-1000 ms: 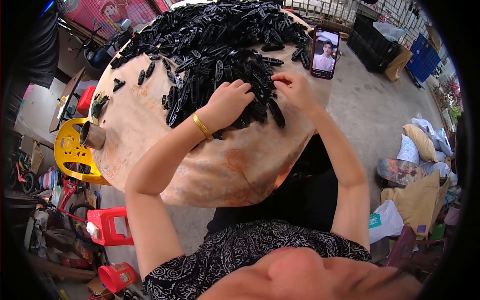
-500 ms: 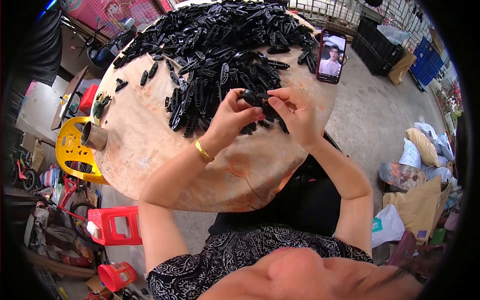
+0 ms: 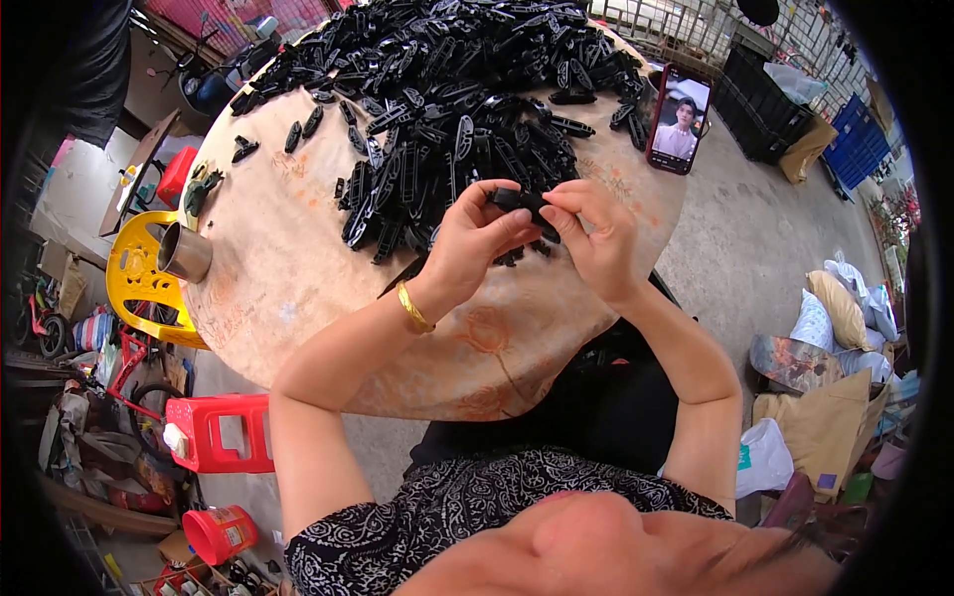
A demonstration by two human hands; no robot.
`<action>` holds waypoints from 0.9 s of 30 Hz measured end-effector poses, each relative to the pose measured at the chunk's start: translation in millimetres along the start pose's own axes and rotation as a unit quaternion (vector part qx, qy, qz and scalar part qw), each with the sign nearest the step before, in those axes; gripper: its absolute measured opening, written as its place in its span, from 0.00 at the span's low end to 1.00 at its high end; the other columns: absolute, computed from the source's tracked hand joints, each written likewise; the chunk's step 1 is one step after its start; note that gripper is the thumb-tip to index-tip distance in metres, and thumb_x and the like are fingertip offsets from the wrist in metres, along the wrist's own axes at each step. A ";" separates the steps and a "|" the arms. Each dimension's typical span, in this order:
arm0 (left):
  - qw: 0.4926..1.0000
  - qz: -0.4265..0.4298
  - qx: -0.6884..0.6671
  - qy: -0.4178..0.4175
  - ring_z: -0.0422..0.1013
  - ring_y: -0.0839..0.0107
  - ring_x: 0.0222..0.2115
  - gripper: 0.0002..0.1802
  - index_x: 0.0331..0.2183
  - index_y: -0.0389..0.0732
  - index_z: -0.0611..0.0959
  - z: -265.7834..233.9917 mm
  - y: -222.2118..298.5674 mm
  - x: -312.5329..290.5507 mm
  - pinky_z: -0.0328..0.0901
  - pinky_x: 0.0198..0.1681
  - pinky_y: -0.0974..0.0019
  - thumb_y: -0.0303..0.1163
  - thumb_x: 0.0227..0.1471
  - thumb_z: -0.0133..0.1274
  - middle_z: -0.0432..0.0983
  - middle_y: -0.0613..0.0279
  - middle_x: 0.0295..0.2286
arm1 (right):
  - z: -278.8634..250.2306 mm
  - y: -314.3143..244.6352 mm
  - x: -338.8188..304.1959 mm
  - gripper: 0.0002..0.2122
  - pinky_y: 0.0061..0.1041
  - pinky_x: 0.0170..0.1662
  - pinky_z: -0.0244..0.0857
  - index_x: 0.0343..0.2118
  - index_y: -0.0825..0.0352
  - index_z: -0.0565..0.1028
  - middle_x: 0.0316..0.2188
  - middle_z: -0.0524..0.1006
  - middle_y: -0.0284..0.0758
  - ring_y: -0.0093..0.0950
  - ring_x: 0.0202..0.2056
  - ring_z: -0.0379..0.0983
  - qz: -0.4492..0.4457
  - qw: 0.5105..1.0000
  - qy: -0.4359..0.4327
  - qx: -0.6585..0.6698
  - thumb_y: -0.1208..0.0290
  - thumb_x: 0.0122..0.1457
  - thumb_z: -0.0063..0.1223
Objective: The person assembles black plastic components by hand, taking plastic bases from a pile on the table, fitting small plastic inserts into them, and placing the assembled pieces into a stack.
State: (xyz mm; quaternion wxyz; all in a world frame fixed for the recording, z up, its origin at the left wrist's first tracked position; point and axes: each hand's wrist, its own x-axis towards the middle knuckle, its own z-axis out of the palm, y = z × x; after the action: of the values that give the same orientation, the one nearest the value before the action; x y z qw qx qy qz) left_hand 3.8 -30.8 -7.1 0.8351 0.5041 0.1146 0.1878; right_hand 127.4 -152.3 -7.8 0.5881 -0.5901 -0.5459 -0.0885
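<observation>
Left grip, right grip close together, both seemingly pinched.

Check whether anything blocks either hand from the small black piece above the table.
Nothing visible does. The left hand and the right hand both have their fingers on the black piece, with no object between. The pile of black parts lies beyond and below them.
</observation>
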 end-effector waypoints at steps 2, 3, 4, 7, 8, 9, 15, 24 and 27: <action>1.000 -0.005 0.001 0.009 0.74 0.71 0.33 0.18 0.44 0.36 0.68 2.1 4.9 -1.1 0.70 0.41 0.69 0.24 0.51 0.53 0.73 0.59 0.31 | -2.4 -1.3 1.0 0.05 0.24 0.32 0.66 0.28 0.69 0.76 0.29 0.76 0.36 0.29 0.29 0.73 -0.032 0.999 -0.005 -0.036 0.77 0.48 0.59; 1.000 -0.009 0.003 0.017 0.74 0.72 0.32 0.18 0.43 0.35 0.68 2.6 6.4 -1.2 0.71 0.40 0.71 0.25 0.50 0.54 0.73 0.61 0.30 | -3.4 -2.8 1.2 0.05 0.24 0.32 0.66 0.28 0.69 0.76 0.29 0.76 0.36 0.29 0.29 0.73 -0.030 0.999 -0.005 -0.036 0.77 0.48 0.59; 1.000 -0.012 0.002 0.018 0.74 0.72 0.32 0.18 0.43 0.35 0.68 2.5 6.6 -0.6 0.71 0.40 0.71 0.25 0.50 0.54 0.73 0.61 0.30 | -4.5 -4.9 1.7 0.05 0.24 0.32 0.67 0.28 0.69 0.76 0.29 0.76 0.36 0.29 0.30 0.73 -0.058 0.995 -0.020 -0.073 0.77 0.48 0.58; 0.998 -0.011 0.041 0.041 0.74 0.73 0.32 0.18 0.41 0.34 0.69 2.5 9.0 0.5 0.71 0.38 0.72 0.25 0.49 0.56 0.73 0.60 0.31 | -2.2 -17.9 5.2 0.06 0.23 0.32 0.67 0.30 0.69 0.76 0.28 0.76 0.35 0.27 0.30 0.73 -0.004 0.997 -0.027 -0.066 0.77 0.48 0.57; 0.998 0.028 0.059 0.017 0.73 0.74 0.31 0.18 0.40 0.34 0.69 2.4 11.5 1.0 0.71 0.37 0.73 0.24 0.48 0.56 0.74 0.59 0.31 | -1.4 -20.9 5.4 0.06 0.21 0.32 0.67 0.32 0.69 0.76 0.28 0.77 0.34 0.25 0.29 0.73 0.076 0.997 -0.016 -0.023 0.77 0.49 0.57; 0.995 0.067 0.078 -0.007 0.73 0.75 0.31 0.17 0.40 0.34 0.69 2.4 13.3 0.6 0.70 0.37 0.74 0.23 0.47 0.56 0.74 0.58 0.31 | -4.9 -18.0 6.0 0.06 0.21 0.32 0.67 0.32 0.69 0.76 0.28 0.77 0.34 0.25 0.29 0.73 0.078 0.997 -0.016 -0.024 0.77 0.49 0.57; 0.971 0.109 0.211 -0.021 0.72 0.79 0.28 0.16 0.38 0.33 0.70 7.2 14.3 -5.3 0.68 0.31 0.77 0.22 0.47 0.56 0.75 0.60 0.31 | -19.9 -9.2 7.1 0.12 0.16 0.36 0.67 0.40 0.74 0.74 0.31 0.77 0.32 0.18 0.33 0.73 0.278 0.923 -0.217 0.152 0.79 0.51 0.55; 0.950 -0.004 0.298 -0.092 0.74 0.75 0.32 0.15 0.41 0.33 0.72 1.5 40.2 -2.2 0.70 0.38 0.74 0.26 0.51 0.54 0.74 0.60 0.32 | -24.0 -9.5 -0.9 0.13 0.16 0.29 0.63 0.37 0.73 0.76 0.25 0.77 0.31 0.15 0.25 0.68 0.237 0.943 -0.209 0.103 0.71 0.51 0.59; 0.981 -0.044 0.181 -0.052 0.74 0.72 0.33 0.14 0.42 0.33 0.72 3.2 30.9 -3.6 0.71 0.38 0.72 0.30 0.54 0.51 0.75 0.58 0.33 | -29.3 -10.3 1.3 0.14 0.17 0.33 0.66 0.42 0.74 0.73 0.28 0.77 0.34 0.19 0.29 0.72 0.291 0.906 -0.219 0.217 0.70 0.57 0.52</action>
State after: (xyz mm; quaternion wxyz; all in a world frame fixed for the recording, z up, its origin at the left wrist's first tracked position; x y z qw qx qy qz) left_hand -4.4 -21.8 21.7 0.7421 0.6506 0.1255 0.1010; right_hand 135.9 -177.7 7.9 0.5666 -0.5851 -0.4712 0.3387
